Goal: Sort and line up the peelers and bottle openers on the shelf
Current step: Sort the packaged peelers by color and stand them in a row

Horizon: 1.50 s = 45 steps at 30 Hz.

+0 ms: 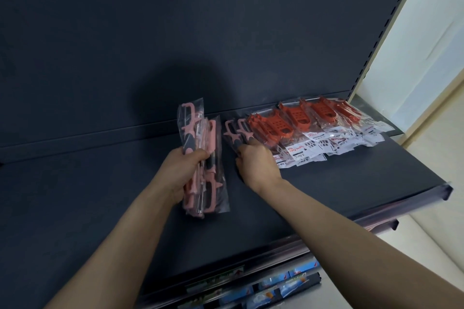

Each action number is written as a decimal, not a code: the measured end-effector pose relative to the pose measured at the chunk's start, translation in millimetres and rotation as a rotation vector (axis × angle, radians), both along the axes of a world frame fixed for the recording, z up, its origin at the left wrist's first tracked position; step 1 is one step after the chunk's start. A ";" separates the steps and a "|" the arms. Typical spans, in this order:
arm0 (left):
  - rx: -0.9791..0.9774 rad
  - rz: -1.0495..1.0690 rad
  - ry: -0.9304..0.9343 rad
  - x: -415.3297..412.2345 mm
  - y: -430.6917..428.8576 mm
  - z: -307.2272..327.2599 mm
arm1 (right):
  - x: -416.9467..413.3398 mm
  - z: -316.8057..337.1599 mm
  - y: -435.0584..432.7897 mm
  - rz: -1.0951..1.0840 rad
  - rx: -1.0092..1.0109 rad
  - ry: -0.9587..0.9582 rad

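- Our left hand (184,170) closes its fingers round a bundle of pink peelers (212,178) in clear bags, held upright just above the dark shelf (100,195).
- Our right hand (256,160) curls its fingers over the grey handles of two pink peelers (234,130) lying flat on the shelf, just beside a row of orange-red bagged tools (301,118) running off to the right.
- White labels (308,145) on that row carry red lettering that seems to read "Peeler"; we cannot make out the black print.
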<state>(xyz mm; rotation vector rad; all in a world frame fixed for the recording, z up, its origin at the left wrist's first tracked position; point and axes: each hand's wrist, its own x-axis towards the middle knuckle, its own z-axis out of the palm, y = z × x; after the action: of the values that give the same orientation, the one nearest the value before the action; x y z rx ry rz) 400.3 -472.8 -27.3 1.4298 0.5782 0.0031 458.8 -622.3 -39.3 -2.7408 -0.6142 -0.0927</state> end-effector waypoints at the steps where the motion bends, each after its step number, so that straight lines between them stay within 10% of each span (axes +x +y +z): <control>1: -0.015 0.001 -0.001 0.7 -0.7 0.1 | 1.2 0.6 -0.8 -0.013 -0.002 0.012; 9: -0.055 0.046 -0.009 5.6 -3.9 -3.2 | 1.6 4.9 -1.6 -0.066 0.221 -0.001; 13: -0.104 0.052 -0.026 7.8 -4.8 -3.0 | -1.7 13.6 5.4 0.006 0.623 0.331; 20: -0.217 0.004 -0.071 6.9 -5.2 -1.6 | 6.4 11.3 11.2 -0.067 0.739 0.617; 32: -0.218 0.140 -0.111 4.5 17.0 -1.5 | 17.8 46.8 24.3 0.042 0.837 0.312; 38: -0.193 0.157 -0.133 -1.1 26.5 2.8 | 19.0 56.2 35.4 0.267 0.587 0.080; 45: -0.103 0.215 -0.109 -12.6 42.5 3.2 | 21.1 46.0 40.5 0.557 -0.225 -0.159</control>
<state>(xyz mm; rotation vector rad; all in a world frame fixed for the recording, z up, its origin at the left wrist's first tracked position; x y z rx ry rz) 387.7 -430.3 -24.1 1.2543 0.6302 0.2174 479.9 -581.8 6.7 -2.6694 -1.4848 -0.1138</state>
